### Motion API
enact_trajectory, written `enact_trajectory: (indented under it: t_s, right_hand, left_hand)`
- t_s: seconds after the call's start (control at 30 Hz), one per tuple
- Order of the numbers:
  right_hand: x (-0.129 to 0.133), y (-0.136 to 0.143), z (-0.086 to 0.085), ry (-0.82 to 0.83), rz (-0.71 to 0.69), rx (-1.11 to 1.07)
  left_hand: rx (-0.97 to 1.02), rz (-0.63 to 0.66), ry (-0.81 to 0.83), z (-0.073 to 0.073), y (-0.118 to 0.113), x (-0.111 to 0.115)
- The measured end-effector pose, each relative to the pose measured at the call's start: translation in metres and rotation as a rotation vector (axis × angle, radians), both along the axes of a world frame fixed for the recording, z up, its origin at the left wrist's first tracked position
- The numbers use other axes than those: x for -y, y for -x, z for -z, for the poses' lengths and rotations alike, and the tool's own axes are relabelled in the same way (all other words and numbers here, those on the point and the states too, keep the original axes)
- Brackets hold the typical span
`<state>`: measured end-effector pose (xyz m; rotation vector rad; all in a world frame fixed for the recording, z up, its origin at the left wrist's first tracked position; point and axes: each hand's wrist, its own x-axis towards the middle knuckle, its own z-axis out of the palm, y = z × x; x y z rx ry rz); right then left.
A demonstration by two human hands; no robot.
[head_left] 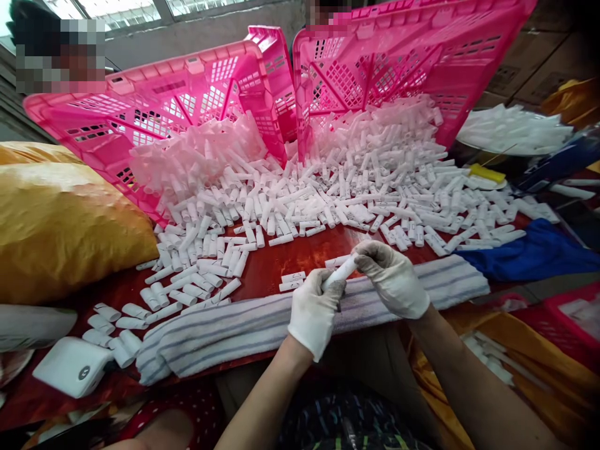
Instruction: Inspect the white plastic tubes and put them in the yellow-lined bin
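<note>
Both my hands wear white gloves with greyish fingertips and meet over the striped towel [262,325] at the table's front edge. My left hand [319,309] is wrapped round the lower end of a white tube [342,272]. At the tube's upper end, the fingers of my right hand [391,278] pinch it. The tube is tilted, its top toward the right. Just left of it, two short white tubes [291,282] lie on the red table [262,265], and another lies partly behind the held tube. Beyond is a large heap of white tubes [328,187].
Two pink crates [187,94] lean behind the heap. A yellow sack [70,219] and a white box-shaped device [72,367] are at the left. Blue cloth [529,253], a yellow object [487,173] and a heaped tray [513,128] are at the right. People are partly visible behind the crates.
</note>
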<state>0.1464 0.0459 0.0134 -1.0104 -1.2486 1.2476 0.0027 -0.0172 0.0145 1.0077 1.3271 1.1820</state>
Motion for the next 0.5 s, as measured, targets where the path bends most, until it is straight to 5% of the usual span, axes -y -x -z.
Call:
enact_trajectory:
  t_s: [0.17,0.3,0.4,0.5]
  right_hand:
    - [0.008,-0.013,-0.003,-0.186,-0.109,0.011]
    - [0.025,-0.032,0.002,-0.125,-0.067,0.014]
    - [0.043,-0.052,0.005,-0.068,0.074,0.011]
    - [0.056,-0.064,0.000,-0.023,0.190,0.068]
  left_hand:
    - [0.615,0.272,0.269,-0.001,0.002,-0.005]
    - [0.824,0.362,0.342,0.005,-0.030,-0.007]
    - [0.635,0.390,0.318,0.008,-0.057,-0.005]
    - [0.182,0.329,0.062,0.004,-0.065,-0.001]
